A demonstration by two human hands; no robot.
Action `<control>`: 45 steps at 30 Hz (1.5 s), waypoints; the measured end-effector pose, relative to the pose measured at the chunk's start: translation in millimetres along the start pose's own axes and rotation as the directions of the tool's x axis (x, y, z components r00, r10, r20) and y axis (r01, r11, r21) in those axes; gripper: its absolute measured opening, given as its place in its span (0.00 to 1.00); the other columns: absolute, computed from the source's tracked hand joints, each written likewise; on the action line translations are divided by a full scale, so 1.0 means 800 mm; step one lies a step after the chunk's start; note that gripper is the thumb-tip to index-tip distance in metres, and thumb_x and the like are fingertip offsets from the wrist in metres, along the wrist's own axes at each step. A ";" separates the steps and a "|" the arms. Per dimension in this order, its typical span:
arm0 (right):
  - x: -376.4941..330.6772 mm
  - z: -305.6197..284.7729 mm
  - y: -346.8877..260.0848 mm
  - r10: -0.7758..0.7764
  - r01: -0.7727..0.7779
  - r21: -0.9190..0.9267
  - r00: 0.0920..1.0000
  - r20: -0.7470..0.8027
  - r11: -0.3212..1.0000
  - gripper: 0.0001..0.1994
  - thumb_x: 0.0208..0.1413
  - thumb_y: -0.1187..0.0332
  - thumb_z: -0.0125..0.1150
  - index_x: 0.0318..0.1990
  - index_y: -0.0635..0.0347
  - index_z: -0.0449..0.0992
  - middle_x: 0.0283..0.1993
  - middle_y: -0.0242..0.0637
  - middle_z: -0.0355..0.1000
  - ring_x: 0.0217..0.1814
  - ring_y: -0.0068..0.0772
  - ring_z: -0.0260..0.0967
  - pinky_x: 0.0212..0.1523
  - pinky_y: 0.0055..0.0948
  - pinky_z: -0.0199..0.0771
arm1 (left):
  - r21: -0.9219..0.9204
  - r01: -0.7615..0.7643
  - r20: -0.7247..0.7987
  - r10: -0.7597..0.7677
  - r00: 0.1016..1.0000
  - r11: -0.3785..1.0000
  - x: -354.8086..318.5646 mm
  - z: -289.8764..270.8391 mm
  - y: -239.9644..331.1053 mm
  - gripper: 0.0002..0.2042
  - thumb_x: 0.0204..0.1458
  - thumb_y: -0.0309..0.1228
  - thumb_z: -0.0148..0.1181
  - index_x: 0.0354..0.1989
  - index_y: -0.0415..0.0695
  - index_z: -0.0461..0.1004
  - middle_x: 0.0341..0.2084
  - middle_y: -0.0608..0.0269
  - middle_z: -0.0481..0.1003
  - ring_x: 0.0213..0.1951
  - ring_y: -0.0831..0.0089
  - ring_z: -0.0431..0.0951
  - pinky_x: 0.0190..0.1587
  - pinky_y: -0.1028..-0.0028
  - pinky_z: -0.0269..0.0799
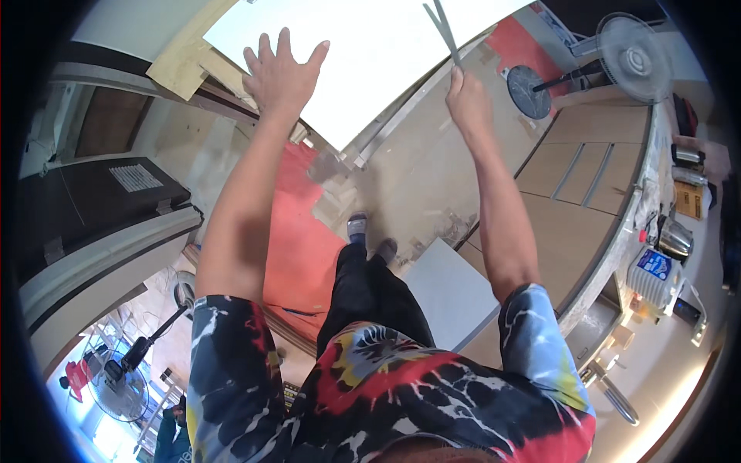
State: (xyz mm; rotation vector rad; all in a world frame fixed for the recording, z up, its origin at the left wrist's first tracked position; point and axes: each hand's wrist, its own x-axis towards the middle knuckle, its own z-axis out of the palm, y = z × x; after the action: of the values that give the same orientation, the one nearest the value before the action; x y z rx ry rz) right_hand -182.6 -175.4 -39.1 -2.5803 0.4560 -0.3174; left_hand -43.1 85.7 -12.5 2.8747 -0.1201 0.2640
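Observation:
A large bright white board [370, 65] fills the upper middle, one corner pointing down toward me. My left hand [282, 77] is open at the board's left side, fingers spread over its surface. I cannot tell how firmly it touches. To the right, just beyond the board's edge, my right hand [469, 100] is closed around the lower end of a thin grey tool with two narrow bars [443, 29]. Its bars part in a slim V and reach over the white surface; their far tips are near the frame's top.
A standing fan [634, 58] is at the far right, beside beige cabinets [575, 166] and a counter with a kettle [676, 235]. Red floor covering [297, 231] lies left of my feet. A pale panel [444, 293] is near my right side. Another fan [117, 386] stands lower left.

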 end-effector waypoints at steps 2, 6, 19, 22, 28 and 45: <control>-0.041 0.009 -0.016 -0.021 0.021 0.009 1.000 -0.005 1.000 0.16 0.67 0.60 0.49 0.42 0.66 0.75 0.32 0.63 0.74 0.36 0.68 0.74 0.36 0.58 0.72 | 0.005 0.009 -0.002 -0.009 1.000 1.000 0.002 0.000 -0.002 0.44 0.52 0.69 0.49 0.71 0.53 0.58 0.72 0.50 0.52 0.72 0.43 0.44 0.66 0.37 0.49; -0.133 -0.002 -0.056 0.035 -0.042 0.047 0.989 0.144 0.998 0.17 0.67 0.60 0.48 0.40 0.68 0.75 0.30 0.64 0.73 0.32 0.69 0.73 0.33 0.59 0.72 | -0.010 0.025 -0.021 -0.026 0.999 1.000 0.001 0.002 -0.013 0.43 0.52 0.70 0.49 0.71 0.53 0.59 0.72 0.50 0.52 0.73 0.43 0.44 0.67 0.36 0.46; -0.033 -0.005 -0.011 0.107 -0.107 -0.004 0.994 0.033 0.994 0.19 0.69 0.58 0.44 0.39 0.66 0.75 0.29 0.61 0.74 0.34 0.65 0.74 0.32 0.54 0.71 | -0.127 -0.009 -0.046 0.004 0.999 0.992 0.003 0.004 -0.002 0.41 0.53 0.64 0.54 0.69 0.49 0.61 0.71 0.50 0.54 0.73 0.45 0.43 0.69 0.40 0.43; -0.098 0.019 -0.041 0.059 -0.059 -0.008 0.997 0.053 0.998 0.18 0.68 0.59 0.46 0.41 0.69 0.74 0.27 0.62 0.72 0.29 0.68 0.72 0.27 0.56 0.68 | -0.187 -0.004 -0.116 -0.018 0.993 0.982 0.005 0.009 -0.015 0.40 0.51 0.64 0.57 0.66 0.49 0.66 0.70 0.52 0.56 0.73 0.48 0.46 0.69 0.40 0.45; -0.257 0.065 -0.106 0.015 -0.046 0.211 0.989 0.148 0.976 0.09 0.66 0.66 0.52 0.37 0.62 0.66 0.23 0.58 0.69 0.27 0.68 0.69 0.24 0.54 0.65 | -0.336 -0.076 -0.269 -0.019 0.963 0.939 -0.001 0.030 -0.038 0.26 0.50 0.53 0.65 0.54 0.51 0.79 0.64 0.61 0.67 0.72 0.52 0.51 0.69 0.44 0.44; -0.150 0.050 -0.114 -0.152 0.146 0.116 0.988 0.039 0.982 0.09 0.66 0.65 0.52 0.37 0.62 0.70 0.24 0.60 0.69 0.29 0.68 0.69 0.25 0.54 0.66 | -0.422 -0.017 -0.178 -0.065 0.982 0.906 -0.012 0.010 -0.021 0.20 0.52 0.44 0.67 0.52 0.53 0.80 0.63 0.65 0.69 0.71 0.55 0.52 0.72 0.46 0.42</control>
State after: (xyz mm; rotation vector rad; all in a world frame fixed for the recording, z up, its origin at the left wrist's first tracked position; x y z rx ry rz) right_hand -256.4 -38.0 -43.2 -2.5098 0.2209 -0.3230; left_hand -49.4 100.6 -26.4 2.4041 -0.0925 0.4436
